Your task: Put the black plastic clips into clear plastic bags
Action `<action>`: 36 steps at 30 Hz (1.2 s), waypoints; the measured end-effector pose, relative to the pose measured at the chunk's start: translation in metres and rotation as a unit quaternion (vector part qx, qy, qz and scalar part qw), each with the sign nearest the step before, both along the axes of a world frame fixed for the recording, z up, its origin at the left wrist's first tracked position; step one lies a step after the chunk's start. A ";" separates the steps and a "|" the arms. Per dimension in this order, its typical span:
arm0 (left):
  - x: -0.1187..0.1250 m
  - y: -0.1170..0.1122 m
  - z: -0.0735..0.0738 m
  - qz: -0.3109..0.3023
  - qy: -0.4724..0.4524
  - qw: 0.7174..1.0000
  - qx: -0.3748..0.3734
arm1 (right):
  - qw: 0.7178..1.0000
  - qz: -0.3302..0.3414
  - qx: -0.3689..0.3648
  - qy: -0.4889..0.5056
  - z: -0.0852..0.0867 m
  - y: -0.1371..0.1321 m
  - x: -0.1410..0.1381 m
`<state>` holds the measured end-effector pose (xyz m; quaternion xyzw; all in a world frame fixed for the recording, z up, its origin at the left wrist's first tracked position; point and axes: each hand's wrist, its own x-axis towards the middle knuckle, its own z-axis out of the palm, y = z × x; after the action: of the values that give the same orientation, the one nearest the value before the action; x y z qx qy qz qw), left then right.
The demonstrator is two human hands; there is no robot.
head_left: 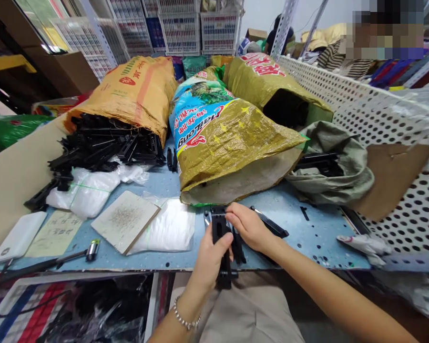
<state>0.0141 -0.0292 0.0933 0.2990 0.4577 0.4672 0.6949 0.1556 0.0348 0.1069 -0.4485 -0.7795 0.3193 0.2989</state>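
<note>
My left hand (210, 255) is wrapped round a long black plastic part (220, 233), held upright at the table's front edge, thumb across its face. At the part's top end, my right hand (248, 226) has its fingers curled against it; the fingertips are partly hidden. More black plastic pieces (239, 248) lie under and beside my hands, and one long piece (271, 223) rests just right of my right hand. Behind them a gold and blue woven sack (232, 147) lies with its mouth towards me.
An orange sack (139, 90) spills black plastic parts (103, 145) at the left. A grey-green cloth bag (343, 186) and another gold sack (268, 78) are at the right. On the left table are a square board (123, 221), plastic-bag bundles (171, 228) and a hammer (92, 250).
</note>
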 end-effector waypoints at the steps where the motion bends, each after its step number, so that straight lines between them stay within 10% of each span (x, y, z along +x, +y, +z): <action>1: -0.002 0.001 -0.001 0.014 0.007 1.000 0.000 | 0.999 0.008 -0.045 0.029 -0.001 0.001 -0.004; 4: -0.013 0.006 -0.002 0.050 -0.020 0.998 -0.024 | 0.987 0.053 -0.130 0.074 -0.005 -0.013 -0.011; 8: -0.019 0.007 -0.001 0.078 -0.070 0.992 -0.065 | 0.989 0.144 0.029 -0.033 -0.019 -0.058 -0.017; 13: -0.014 0.002 -0.012 0.111 0.044 0.993 -0.001 | 0.995 0.067 0.020 -0.070 -0.036 -0.083 -0.011; 18: -0.036 0.012 -0.030 0.137 0.113 0.984 -0.011 | 0.974 -0.068 0.077 -0.201 -0.043 -0.069 0.050; 24: -0.025 0.020 -0.058 0.124 0.059 0.987 -0.086 | 0.891 -0.230 0.068 -0.384 -0.068 -0.046 0.080; 29: -0.026 0.016 -0.055 0.132 -0.079 0.981 -0.121 | 0.901 -0.240 0.090 -0.350 -0.062 -0.036 0.060; 33: -0.054 -0.005 -0.030 -0.079 -0.165 0.967 -0.177 | 0.960 -0.063 0.158 -0.221 -0.032 -0.049 0.040; 36: -0.066 -0.023 -0.014 -0.321 -0.177 0.903 -0.225 | 0.955 0.164 0.185 -0.166 -0.012 -0.062 0.023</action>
<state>-0.0517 -0.0518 0.0797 0.1774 0.2995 0.1485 0.9256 0.1789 -0.0271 0.0948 -0.2977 -0.9263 0.1355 0.1868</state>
